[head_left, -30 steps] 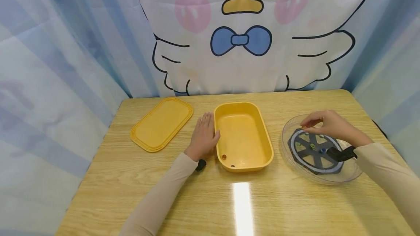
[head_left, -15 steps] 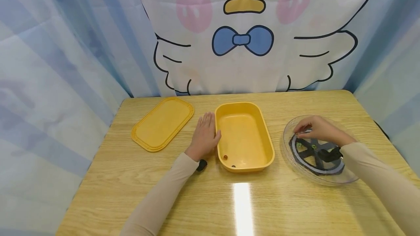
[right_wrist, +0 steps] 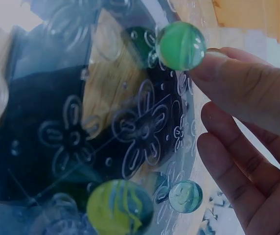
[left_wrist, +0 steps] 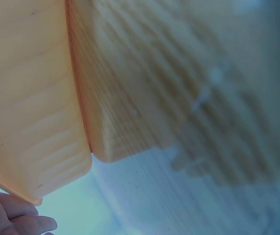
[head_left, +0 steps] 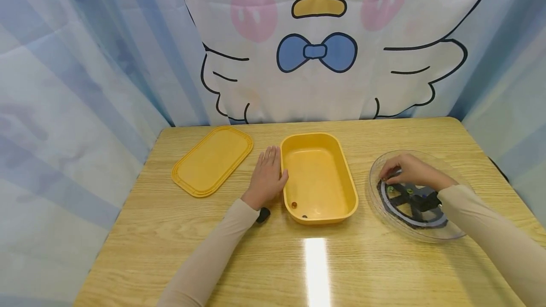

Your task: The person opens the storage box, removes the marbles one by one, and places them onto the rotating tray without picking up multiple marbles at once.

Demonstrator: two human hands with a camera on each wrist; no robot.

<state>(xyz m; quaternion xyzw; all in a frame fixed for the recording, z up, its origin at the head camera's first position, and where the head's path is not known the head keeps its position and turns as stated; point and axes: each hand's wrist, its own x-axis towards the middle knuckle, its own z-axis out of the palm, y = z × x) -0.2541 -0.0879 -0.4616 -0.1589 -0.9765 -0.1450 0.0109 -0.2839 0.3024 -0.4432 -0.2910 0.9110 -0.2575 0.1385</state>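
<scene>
My left hand (head_left: pixel 266 179) lies flat beside a yellow tub (head_left: pixel 317 169), straight fingers along its left wall and the thumb at the rim. An amber marble (head_left: pixel 294 205) and a small dark marble (head_left: pixel 304 216) sit inside the tub. Over the left part of a clear dish (head_left: pixel 420 236), my right hand (head_left: pixel 407 170) pinches an amber marble between thumb and forefinger; only a sliver shows past the thumb. In the right wrist view, a green marble (right_wrist: pixel 181 45) is right at the thumb tip. A yellow-green marble (right_wrist: pixel 120 208) and a pale green marble (right_wrist: pixel 185 196) rest in the flower-embossed dish.
A yellow lid (head_left: pixel 212 161) lies at the table's back left. Through the dish shows a dark spoked shape (head_left: pixel 398 200) with a pale ring. A printed curtain (head_left: pixel 315 94) hangs behind the wooden table (head_left: pixel 239 259), with more curtain at both sides.
My right hand has moved left and slightly lower over the dish, its amber marble now mostly hidden by the fingers. The left hand stays at the tub.
</scene>
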